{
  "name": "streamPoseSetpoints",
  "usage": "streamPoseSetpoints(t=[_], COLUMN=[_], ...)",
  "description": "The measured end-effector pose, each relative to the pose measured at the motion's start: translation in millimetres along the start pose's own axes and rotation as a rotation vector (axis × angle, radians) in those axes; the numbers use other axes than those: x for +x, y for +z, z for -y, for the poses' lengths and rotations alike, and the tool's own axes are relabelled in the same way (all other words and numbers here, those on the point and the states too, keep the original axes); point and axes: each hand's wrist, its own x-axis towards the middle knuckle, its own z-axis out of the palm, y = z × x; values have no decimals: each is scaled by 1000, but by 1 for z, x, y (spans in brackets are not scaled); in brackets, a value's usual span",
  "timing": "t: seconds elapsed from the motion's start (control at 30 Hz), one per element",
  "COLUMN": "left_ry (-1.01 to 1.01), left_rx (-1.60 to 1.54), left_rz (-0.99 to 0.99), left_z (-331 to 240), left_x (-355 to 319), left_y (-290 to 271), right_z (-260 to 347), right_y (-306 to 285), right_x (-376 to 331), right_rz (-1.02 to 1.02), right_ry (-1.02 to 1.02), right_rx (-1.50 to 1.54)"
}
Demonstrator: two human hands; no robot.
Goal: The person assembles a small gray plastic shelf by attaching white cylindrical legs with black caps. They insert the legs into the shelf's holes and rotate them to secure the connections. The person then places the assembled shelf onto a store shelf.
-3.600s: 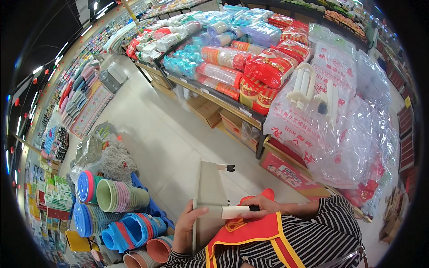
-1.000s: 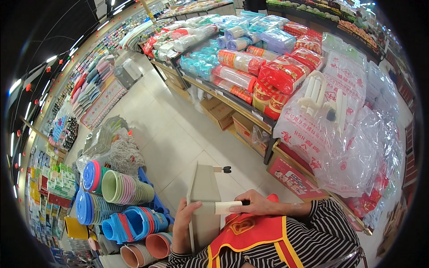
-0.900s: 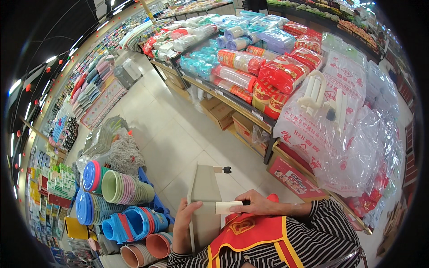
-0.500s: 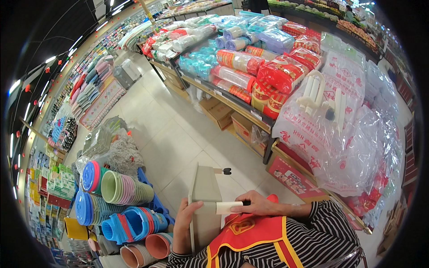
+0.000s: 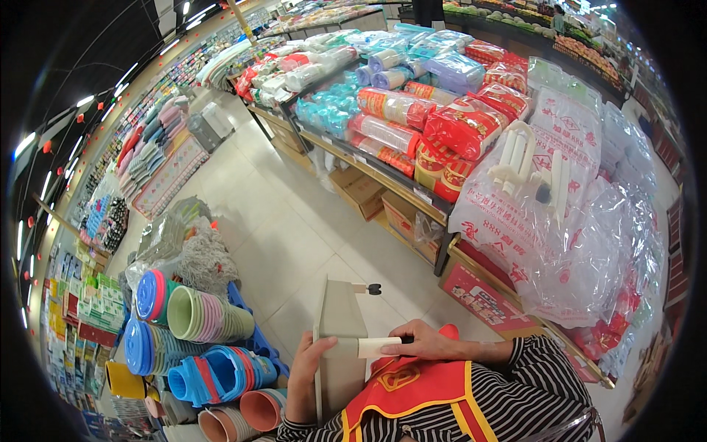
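My left hand (image 5: 304,376) grips the side of a flat grey board (image 5: 339,320) that I hold upright in front of my chest. A small black clip (image 5: 373,289) sticks out near the board's top right corner. My right hand (image 5: 427,341) is closed around a white cylindrical marker (image 5: 377,346) with a black tip, laid across the lower part of the board. My striped sleeves and a red apron fill the bottom of the view.
Stacked plastic basins and buckets (image 5: 199,324) in blue, green and pink stand at lower left. A long shelf (image 5: 390,184) of wrapped packs and clear bags (image 5: 582,221) runs along the right. Pale tiled floor (image 5: 272,228) stretches ahead between them.
Hands, board and marker keep the same pose. The view has only shifted a little.
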Motion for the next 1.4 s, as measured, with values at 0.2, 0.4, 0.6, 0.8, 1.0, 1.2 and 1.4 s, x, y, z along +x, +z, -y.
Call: streamPoseSetpoints(t=[0.2,0.4,0.6,0.8,1.0,1.2,1.4], left_ry=[9,22,-15,-13,-48,-48,-54], left_rx=[0,-29,-30,-35,-29,-21,-47], left_rz=[2,1,7,-25,33,27,28], left_z=[8,7,9,13,17,19,20], left_x=[5,3,2,1,4,1,-1], left_y=[-4,1,-1,-1,-7,-6,-5], right_z=[-5,-3,-8,-6,-9,-12,-12], right_y=[0,0,0,1,3,5,7], right_x=[0,-2,-3,-5,-8,-9,-11], right_rz=[-5,-11,-6,-6,-20,-18,-28], right_ry=[1,10,4,12,11,5,13], right_rx=[-1,-22,-3,-11,-12,-14,-1])
